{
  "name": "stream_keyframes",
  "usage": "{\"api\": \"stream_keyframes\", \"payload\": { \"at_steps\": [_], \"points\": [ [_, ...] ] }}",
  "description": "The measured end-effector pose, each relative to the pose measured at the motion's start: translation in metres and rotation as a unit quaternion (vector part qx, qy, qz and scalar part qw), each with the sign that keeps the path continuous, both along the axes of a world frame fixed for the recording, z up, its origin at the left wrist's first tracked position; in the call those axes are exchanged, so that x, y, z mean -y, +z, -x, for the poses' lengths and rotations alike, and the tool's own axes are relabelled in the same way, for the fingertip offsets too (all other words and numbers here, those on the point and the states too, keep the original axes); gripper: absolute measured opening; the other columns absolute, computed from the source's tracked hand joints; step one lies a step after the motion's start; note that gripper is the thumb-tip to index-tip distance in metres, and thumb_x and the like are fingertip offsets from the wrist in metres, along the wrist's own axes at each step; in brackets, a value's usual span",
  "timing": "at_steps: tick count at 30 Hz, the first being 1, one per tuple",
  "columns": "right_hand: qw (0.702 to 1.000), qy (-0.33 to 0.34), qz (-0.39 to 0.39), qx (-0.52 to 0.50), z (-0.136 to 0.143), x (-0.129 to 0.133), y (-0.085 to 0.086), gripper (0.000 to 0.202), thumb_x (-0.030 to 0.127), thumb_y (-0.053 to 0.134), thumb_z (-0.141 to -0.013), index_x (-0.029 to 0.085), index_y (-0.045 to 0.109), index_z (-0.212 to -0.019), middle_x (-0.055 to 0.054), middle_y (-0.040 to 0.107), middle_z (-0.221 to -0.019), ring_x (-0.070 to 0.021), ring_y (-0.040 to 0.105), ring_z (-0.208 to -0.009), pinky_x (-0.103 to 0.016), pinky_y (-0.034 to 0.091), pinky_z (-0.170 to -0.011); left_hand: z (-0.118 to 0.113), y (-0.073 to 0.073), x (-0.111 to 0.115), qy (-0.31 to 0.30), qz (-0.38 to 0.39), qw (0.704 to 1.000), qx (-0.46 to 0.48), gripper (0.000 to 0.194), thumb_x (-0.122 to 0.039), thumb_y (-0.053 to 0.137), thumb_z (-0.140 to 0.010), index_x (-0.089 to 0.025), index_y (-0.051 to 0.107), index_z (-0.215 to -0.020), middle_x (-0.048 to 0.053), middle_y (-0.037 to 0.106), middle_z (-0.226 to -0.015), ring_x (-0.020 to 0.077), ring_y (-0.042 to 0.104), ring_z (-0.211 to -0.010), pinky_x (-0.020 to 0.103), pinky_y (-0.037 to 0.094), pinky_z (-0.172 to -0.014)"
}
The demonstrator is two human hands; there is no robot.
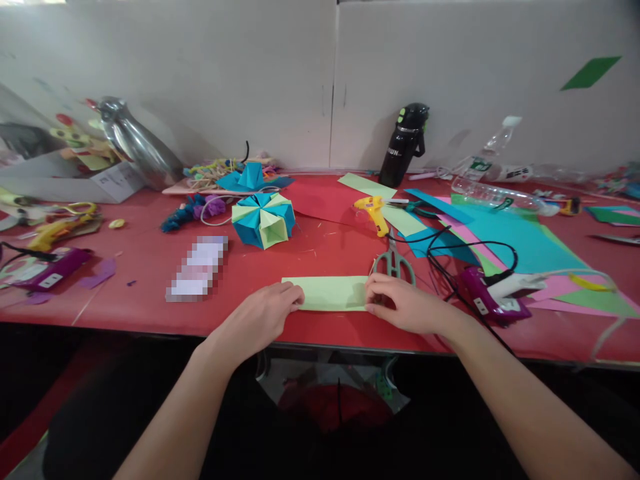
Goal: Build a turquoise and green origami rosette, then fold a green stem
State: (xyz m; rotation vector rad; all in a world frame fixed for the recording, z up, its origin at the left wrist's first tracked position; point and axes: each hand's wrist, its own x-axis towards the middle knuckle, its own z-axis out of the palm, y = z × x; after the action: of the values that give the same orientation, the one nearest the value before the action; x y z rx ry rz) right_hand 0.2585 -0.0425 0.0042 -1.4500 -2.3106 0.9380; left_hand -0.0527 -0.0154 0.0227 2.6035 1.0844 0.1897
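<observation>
A pale green paper strip [333, 293] lies across the red table near its front edge, with a narrow fold along its lower side. My left hand [267, 310] pinches the strip's left end, fingers closed on it. At the right end, my right hand [400, 303] has thumb and fingertips closed on the paper. Grey-handled scissors [395, 261] rest just behind my right hand. Behind the strip, to the left, sits a folded blue and pale green paper ball [263, 220].
A yellow glue gun [374, 212] lies behind the scissors. Coloured sheets [520, 233], black cables and a purple power strip [493, 297] are at right. Left are a blurred phone [199, 268] and another purple box [53, 268]. A black bottle [404, 145] and steel jug [143, 143] stand behind.
</observation>
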Motion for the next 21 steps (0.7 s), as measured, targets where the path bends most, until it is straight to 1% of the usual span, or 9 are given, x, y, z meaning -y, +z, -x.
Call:
{"api": "stream_keyframes", "payload": {
  "at_steps": [4, 6, 10, 15, 19, 21],
  "points": [
    [1.0, 0.002, 0.004, -0.002, 0.0, -0.001, 0.001, 0.013, 0.025, 0.054, -0.096, 0.022, 0.054, -0.084, -0.003, 0.056, -0.101, -0.0157, 0.057, -0.084, -0.033, 0.046, -0.081, 0.003, -0.004, -0.003, -0.032, -0.044, 0.998, 0.034, 0.03, -0.003, 0.041, -0.092, -0.02, 0.064, -0.1, 0.006, 0.068, -0.097, 0.02, 0.064, -0.091, 0.031, 0.049, -0.083],
    [1.0, 0.004, 0.006, -0.001, 0.0, -0.001, 0.002, 0.012, 0.024, 0.054, -0.095, 0.022, 0.054, -0.084, -0.003, 0.056, -0.101, -0.0159, 0.058, -0.084, -0.033, 0.046, -0.081, 0.004, -0.006, -0.004, -0.038, -0.048, 0.997, 0.042, 0.032, -0.002, 0.043, -0.092, -0.021, 0.066, -0.101, 0.006, 0.069, -0.101, 0.0197, 0.065, -0.094, 0.031, 0.049, -0.084],
    [1.0, 0.008, 0.009, -0.001, 0.001, -0.001, 0.004, 0.011, 0.024, 0.055, -0.094, 0.021, 0.055, -0.084, -0.003, 0.056, -0.101, -0.0155, 0.057, -0.084, -0.032, 0.046, -0.08, 0.005, -0.009, -0.005, -0.035, -0.023, 0.998, 0.05, 0.034, -0.001, 0.043, -0.092, -0.021, 0.067, -0.103, 0.005, 0.068, -0.106, 0.0188, 0.064, -0.095, 0.03, 0.05, -0.085],
    [1.0, 0.003, 0.012, 0.0, 0.001, 0.0, 0.004, 0.008, 0.023, 0.057, -0.093, 0.022, 0.056, -0.085, -0.003, 0.057, -0.102, -0.0147, 0.057, -0.082, -0.031, 0.046, -0.077, 0.005, -0.011, -0.008, -0.039, -0.009, 0.997, 0.068, 0.034, 0.0, 0.042, -0.093, -0.02, 0.068, -0.102, 0.004, 0.066, -0.104, 0.018, 0.063, -0.093, 0.03, 0.049, -0.082],
    [1.0, 0.001, 0.019, 0.004, 0.0, 0.0, 0.003, 0.01, 0.029, 0.06, -0.093, 0.022, 0.057, -0.087, -0.002, 0.056, -0.103, -0.0149, 0.056, -0.081, -0.03, 0.045, -0.074, 0.006, -0.014, -0.012, -0.039, 0.013, 0.996, 0.08, 0.034, 0.0, 0.042, -0.093, -0.02, 0.068, -0.102, 0.004, 0.066, -0.103, 0.0173, 0.062, -0.092, 0.029, 0.048, -0.083],
    [1.0, -0.001, 0.024, 0.005, 0.0, -0.001, 0.002, 0.012, 0.033, 0.061, -0.093, 0.023, 0.057, -0.087, -0.002, 0.056, -0.103, -0.0151, 0.056, -0.082, -0.031, 0.045, -0.075, 0.006, -0.016, -0.013, -0.04, 0.028, 0.995, 0.086, 0.033, -0.001, 0.042, -0.094, -0.02, 0.067, -0.103, 0.004, 0.066, -0.104, 0.0171, 0.062, -0.093, 0.029, 0.048, -0.084]
  ]
}}
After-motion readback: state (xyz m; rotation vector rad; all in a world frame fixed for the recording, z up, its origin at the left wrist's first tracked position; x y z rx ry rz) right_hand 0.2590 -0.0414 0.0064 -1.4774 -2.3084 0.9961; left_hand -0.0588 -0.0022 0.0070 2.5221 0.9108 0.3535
